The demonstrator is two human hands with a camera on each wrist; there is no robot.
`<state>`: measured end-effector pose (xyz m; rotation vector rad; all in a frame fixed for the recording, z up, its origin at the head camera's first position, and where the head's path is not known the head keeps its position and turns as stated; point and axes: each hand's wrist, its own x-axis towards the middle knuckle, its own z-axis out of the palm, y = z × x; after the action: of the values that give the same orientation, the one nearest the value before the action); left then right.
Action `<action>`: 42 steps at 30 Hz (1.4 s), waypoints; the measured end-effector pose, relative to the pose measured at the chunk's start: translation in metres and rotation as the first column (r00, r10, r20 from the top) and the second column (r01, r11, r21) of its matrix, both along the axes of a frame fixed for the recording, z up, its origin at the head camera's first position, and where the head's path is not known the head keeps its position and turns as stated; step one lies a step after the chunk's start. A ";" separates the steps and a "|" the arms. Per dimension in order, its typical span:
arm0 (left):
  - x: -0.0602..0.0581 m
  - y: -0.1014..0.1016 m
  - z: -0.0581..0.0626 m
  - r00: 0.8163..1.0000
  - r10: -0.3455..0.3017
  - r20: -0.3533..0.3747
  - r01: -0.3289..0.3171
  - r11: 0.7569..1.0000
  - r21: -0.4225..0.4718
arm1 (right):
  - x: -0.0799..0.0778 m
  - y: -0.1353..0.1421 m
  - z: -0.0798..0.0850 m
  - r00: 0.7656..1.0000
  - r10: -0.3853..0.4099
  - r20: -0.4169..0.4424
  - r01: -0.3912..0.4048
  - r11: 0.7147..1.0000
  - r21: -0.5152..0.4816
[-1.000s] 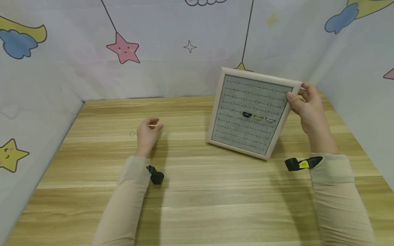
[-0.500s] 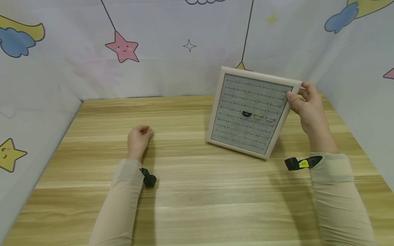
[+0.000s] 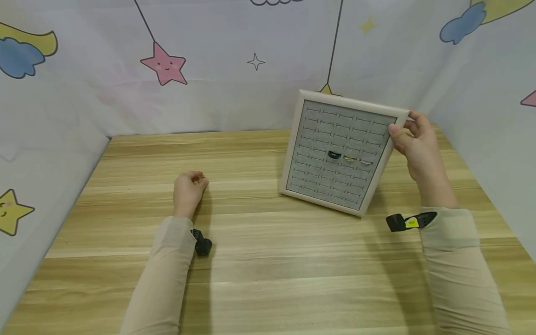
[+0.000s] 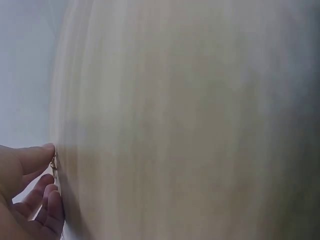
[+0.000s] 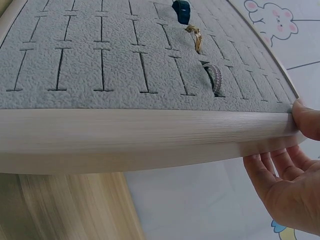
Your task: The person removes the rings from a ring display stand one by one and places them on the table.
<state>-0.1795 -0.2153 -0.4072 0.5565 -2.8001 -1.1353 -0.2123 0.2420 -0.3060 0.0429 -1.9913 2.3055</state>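
My left hand [image 3: 188,193] is low over the left part of the wooden table. In the left wrist view its thumb and fingers pinch a small gold-coloured ring [image 4: 53,164], mostly hidden by the fingertips. My right hand [image 3: 422,149] grips the upper right corner of a ring display board [image 3: 322,135], thumb on the front and fingers behind. The board has a pale wooden frame and grey slotted padding, and it leans back. A dark ring [image 3: 333,155], a gold ring [image 3: 349,159] and a silver ring [image 5: 216,80] sit side by side in its slots.
The wooden table [image 3: 259,260] runs under both arms. A white cloth backdrop [image 3: 217,93] with cartoon stars stands along its back and sides. A small black camera [image 3: 203,245] is strapped to my left wrist, another [image 3: 395,222] to my right.
My left hand has moved left and down, and now covers the spot where a thin ring lay on the table. My right hand and the board have stayed in place.
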 end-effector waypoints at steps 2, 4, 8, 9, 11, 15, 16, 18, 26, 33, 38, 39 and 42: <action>0.000 0.001 0.001 1.000 0.013 -0.008 -0.013 1.000 0.028 | 0.000 0.000 0.000 1.000 0.000 0.001 0.000 1.000 0.004; -0.001 0.003 0.002 0.999 0.038 -0.022 -0.036 0.997 0.071 | 0.000 0.000 0.000 1.000 0.000 0.002 0.000 1.000 0.006; -0.004 0.012 0.007 0.994 0.091 -0.066 -0.079 0.983 0.168 | 0.000 0.000 0.000 1.000 0.002 0.000 -0.002 1.000 0.004; -0.006 0.015 0.009 0.992 0.100 -0.082 -0.084 0.979 0.183 | 0.000 0.000 0.000 1.000 0.002 -0.001 -0.002 1.000 0.003; -0.009 0.024 0.013 0.989 0.105 -0.104 -0.081 0.974 0.211 | 0.000 0.000 0.000 1.000 0.002 -0.004 -0.002 1.000 0.002; -0.015 0.045 0.025 0.985 0.097 -0.144 -0.057 0.964 0.260 | 0.001 -0.001 0.000 1.000 0.002 -0.007 -0.002 1.000 0.002; -0.016 0.051 0.027 0.984 0.088 -0.152 -0.044 0.962 0.271 | 0.001 -0.001 0.000 1.000 0.002 -0.008 -0.002 1.000 0.002; -0.018 0.064 0.033 0.981 0.069 -0.183 -0.011 0.955 0.296 | 0.000 -0.001 0.000 1.000 0.002 -0.009 -0.002 1.000 0.001; -0.019 0.121 0.052 0.939 -0.089 -0.331 0.192 0.936 0.295 | 0.000 0.000 -0.001 1.000 0.004 -0.011 -0.004 1.000 0.010; -0.012 0.171 0.062 0.882 -0.281 -0.378 0.356 0.924 0.143 | -0.001 0.001 -0.002 1.000 -0.002 -0.009 0.002 1.000 0.003; -0.006 0.195 0.061 0.833 -0.415 -0.365 0.449 0.893 0.009 | -0.002 0.000 -0.002 1.000 -0.006 -0.006 0.006 1.000 -0.005; -0.005 0.199 0.060 0.828 -0.424 -0.368 0.458 0.889 0.005 | -0.002 0.000 -0.002 1.000 -0.007 -0.004 0.007 1.000 -0.009; -0.006 0.209 0.058 0.809 -0.441 -0.390 0.478 0.879 -0.002 | -0.002 0.000 -0.003 1.000 -0.009 0.000 0.009 1.000 -0.007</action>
<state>-0.1853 -0.0064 -0.3495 -0.3463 -2.5984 -1.2856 -0.2145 0.2422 -0.3089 0.0325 -1.9793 2.3068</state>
